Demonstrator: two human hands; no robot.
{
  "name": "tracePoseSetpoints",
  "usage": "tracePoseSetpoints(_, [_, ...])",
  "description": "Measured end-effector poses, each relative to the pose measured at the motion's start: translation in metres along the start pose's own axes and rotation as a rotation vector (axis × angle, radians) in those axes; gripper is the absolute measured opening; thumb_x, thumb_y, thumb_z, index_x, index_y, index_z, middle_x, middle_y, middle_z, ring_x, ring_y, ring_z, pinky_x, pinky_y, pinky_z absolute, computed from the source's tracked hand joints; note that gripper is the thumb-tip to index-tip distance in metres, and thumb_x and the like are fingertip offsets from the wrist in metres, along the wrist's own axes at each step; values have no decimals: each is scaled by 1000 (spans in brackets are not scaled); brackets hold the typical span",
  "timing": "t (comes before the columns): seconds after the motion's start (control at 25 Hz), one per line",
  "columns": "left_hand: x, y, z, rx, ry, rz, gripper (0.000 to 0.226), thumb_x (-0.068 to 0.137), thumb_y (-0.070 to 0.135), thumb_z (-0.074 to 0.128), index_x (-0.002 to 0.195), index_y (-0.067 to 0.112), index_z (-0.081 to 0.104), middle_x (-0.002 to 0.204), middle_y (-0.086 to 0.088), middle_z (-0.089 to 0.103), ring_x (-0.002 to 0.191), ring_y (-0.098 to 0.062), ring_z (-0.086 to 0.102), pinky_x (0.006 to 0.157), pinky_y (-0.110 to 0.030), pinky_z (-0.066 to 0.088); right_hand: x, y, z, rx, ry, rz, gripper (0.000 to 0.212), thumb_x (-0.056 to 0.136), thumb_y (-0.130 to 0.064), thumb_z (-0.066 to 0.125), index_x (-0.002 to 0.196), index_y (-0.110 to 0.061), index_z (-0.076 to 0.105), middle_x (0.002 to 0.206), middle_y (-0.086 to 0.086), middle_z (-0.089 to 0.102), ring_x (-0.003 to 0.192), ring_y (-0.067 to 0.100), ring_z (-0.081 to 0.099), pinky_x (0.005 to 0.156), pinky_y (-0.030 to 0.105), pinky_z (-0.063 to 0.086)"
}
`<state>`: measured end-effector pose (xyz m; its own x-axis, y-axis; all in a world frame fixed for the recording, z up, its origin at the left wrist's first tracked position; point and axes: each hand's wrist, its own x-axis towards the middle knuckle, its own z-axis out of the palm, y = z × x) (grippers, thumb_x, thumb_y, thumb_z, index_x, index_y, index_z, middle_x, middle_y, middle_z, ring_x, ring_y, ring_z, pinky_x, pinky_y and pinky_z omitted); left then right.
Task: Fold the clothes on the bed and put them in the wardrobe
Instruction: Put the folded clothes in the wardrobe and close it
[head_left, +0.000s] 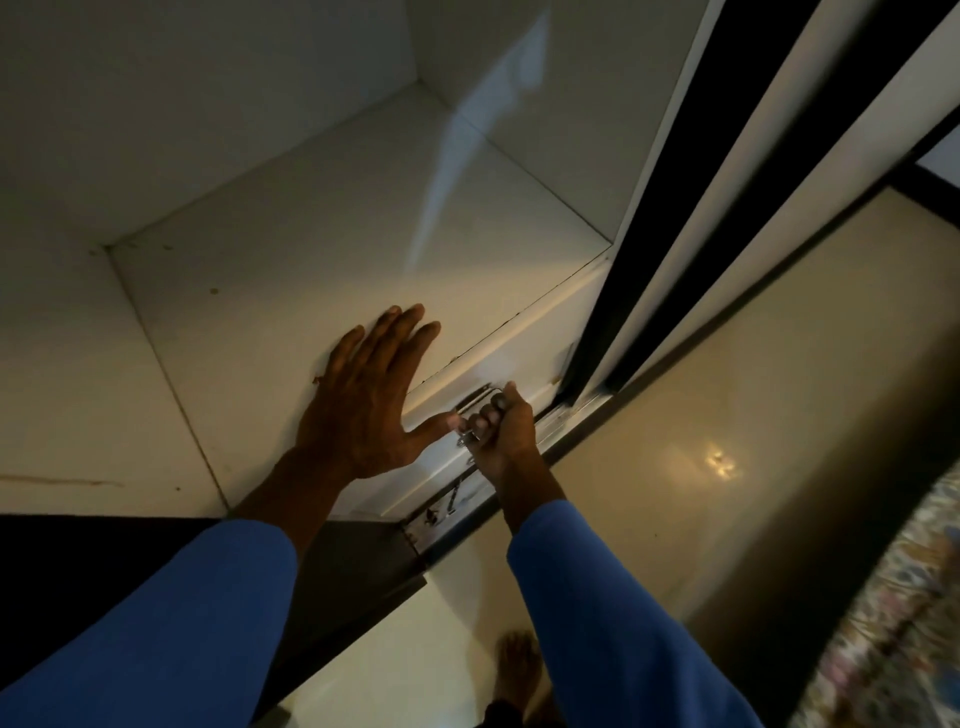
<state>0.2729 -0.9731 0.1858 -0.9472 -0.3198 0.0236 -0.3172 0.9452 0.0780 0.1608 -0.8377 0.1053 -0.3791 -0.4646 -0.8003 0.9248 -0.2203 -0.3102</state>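
The left hand (363, 400) lies flat, fingers spread, on the white wardrobe shelf (322, 218), bare of clothes; at its 3 o'clock the right hand (501, 431) is clenched around a metal drawer handle (475, 410), sliding door (727, 182) toward 1 o'clock

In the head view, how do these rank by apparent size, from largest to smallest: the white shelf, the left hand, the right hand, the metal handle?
1. white shelf
2. left hand, spread flat on the shelf
3. right hand, looks smaller partly because it is curled into a fist
4. metal handle, mostly hidden by the right hand, so its full size is unsure
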Motion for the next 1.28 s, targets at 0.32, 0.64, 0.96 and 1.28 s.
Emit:
tracePoseSetpoints(0.32, [2, 2, 0, 38, -23, -9, 100, 88, 85, 34, 165, 25, 12, 174, -1, 3, 160, -21, 2, 127, -55, 14, -28, -3, -17, -116, -13, -59, 56, 102, -45, 58, 139, -2, 53, 65, 1, 66, 57, 13, 67, 71, 36, 59])
tracePoseSetpoints(0.64, [2, 4, -5, -6, -20, -6, 100, 88, 85, 34, 165, 23, 17, 173, -2, 7, 160, -22, 5, 126, -56, 15, -68, -14, -49, -470, 241, -188, 42, 94, -38, 73, 125, -15, 57, 132, 11, 60, 118, 29, 59, 108, 53, 49])
tracePoseSetpoints(0.96, [-70, 102, 2, -176, 229, -329, 48, 101, 50, 51, 138, 19, 57, 146, -6, 51, 139, -27, 44, 105, -48, 39, -83, -78, 2, -2464, -334, -1028, 54, 104, -59, 38, 143, -24, 52, 144, 8, 54, 140, 31, 41, 123, 53, 19])
tracePoseSetpoints(1.28, [-112, 142, 8, -400, -94, -284, 37, 97, 27, 66, 133, 15, 64, 113, -12, 64, 104, -35, 61, 83, -45, 52, -127, -83, -68, -2463, -303, -912, 64, 87, -77, 54, 126, -27, 61, 120, 1, 62, 115, 25, 55, 113, 46, 31])
